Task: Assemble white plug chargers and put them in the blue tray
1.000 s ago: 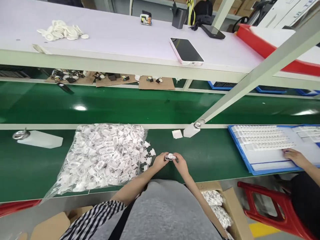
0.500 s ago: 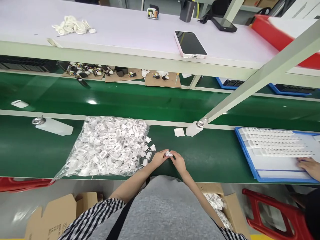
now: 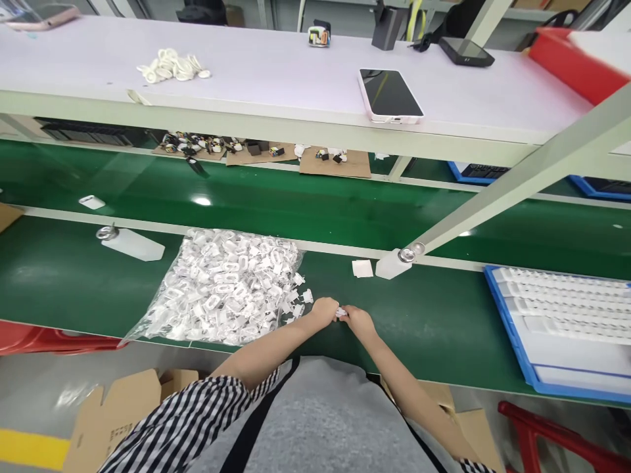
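Between my two hands is a small white plastic part (image 3: 340, 313), mostly covered by fingers, so its exact kind does not show. My left hand (image 3: 325, 310) is closed on its left side. From the right, my right hand (image 3: 359, 321) pinches the same part. Both hands are above the green bench, close to its front edge. Just left of them lie several loose white plastic pieces (image 3: 306, 296), spilling from a clear bag (image 3: 221, 289) heaped with similar white pieces.
A white bottle (image 3: 394, 264) and a white square pad (image 3: 362, 268) stand beyond my hands. Another bottle (image 3: 133, 244) is behind the bag. At right lies a blue-edged tray (image 3: 510, 335) with rows of white parts. A slanted post (image 3: 493, 190) crosses the right side; a phone (image 3: 392, 95) rests on the shelf.
The view has shifted, and the other person's hand at the tray is out of sight. My hands have turned the white part, which shows less between the fingers.
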